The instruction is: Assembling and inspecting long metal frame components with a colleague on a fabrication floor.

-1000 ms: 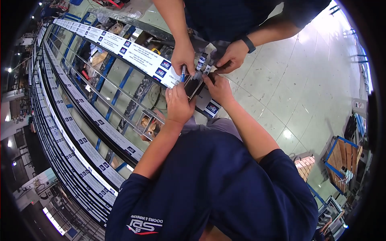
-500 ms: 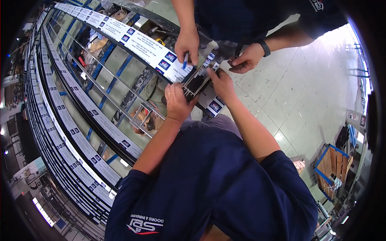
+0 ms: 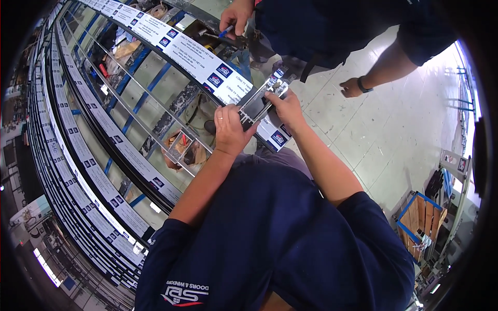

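Observation:
Between my hands is a short piece of dark metal profile (image 3: 254,107), its ribbed, hollow cut end turned toward me. My left hand (image 3: 231,129) wraps round its near left end, wearing a ring. My right hand (image 3: 287,110) grips the far right side, thumb on the edge. Printed film and small bright metal parts show at the far end, too small to make out. Beneath the piece lies a long dark profile (image 3: 189,58) covered in white printed film.
Opposite me, a co-worker's hand (image 3: 236,18) holds a blue pen (image 3: 226,31); their other hand (image 3: 351,88) hangs over the tiled floor. Long film-covered profiles (image 3: 88,155) lie on a blue rack at left. A wooden crate with blue edges (image 3: 421,217) stands at right.
The co-worker's hands have drawn back from the profile piece, the pen hand up and left, the other to the right. My hands keep their hold; the piece has tilted slightly.

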`<state>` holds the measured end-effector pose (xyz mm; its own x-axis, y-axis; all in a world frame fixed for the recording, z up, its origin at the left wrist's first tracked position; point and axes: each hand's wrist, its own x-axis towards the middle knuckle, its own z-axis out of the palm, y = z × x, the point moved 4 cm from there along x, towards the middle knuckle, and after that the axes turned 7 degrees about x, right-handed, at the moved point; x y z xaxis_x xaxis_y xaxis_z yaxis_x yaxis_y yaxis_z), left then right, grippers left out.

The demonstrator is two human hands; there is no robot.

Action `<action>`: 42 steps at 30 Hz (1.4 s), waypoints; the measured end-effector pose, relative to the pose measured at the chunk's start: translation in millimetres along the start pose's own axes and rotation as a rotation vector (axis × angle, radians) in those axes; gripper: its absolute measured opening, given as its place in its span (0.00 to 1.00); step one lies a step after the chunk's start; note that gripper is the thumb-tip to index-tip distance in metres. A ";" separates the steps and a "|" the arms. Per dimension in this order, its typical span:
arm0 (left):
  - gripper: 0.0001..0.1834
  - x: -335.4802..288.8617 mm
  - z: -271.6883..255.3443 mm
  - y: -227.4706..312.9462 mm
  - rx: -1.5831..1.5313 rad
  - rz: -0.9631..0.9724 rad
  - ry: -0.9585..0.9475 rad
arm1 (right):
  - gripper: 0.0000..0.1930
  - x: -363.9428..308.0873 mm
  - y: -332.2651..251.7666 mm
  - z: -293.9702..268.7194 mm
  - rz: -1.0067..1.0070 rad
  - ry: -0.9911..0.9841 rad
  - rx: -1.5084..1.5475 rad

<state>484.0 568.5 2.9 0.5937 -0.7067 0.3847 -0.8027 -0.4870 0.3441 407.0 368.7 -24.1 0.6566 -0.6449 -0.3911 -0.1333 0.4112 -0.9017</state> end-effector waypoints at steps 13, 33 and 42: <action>0.43 0.8 -2.0 -0.3 0.015 0.006 0.012 | 0.18 6.9 0.3 -6.2 0.041 0.032 -0.175; 0.46 1.2 -3.1 -2.3 -0.007 0.044 -0.021 | 0.19 4.5 -4.2 -5.6 -0.007 -0.006 -0.194; 0.39 7.2 -13.3 -1.7 -0.052 0.064 -0.065 | 0.19 7.9 0.8 -10.5 0.008 0.001 -0.224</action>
<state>490.4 571.1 16.4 0.5349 -0.7684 0.3514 -0.8340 -0.4135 0.3655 404.3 357.2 -29.8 0.6543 -0.6429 -0.3982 -0.3002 0.2626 -0.9170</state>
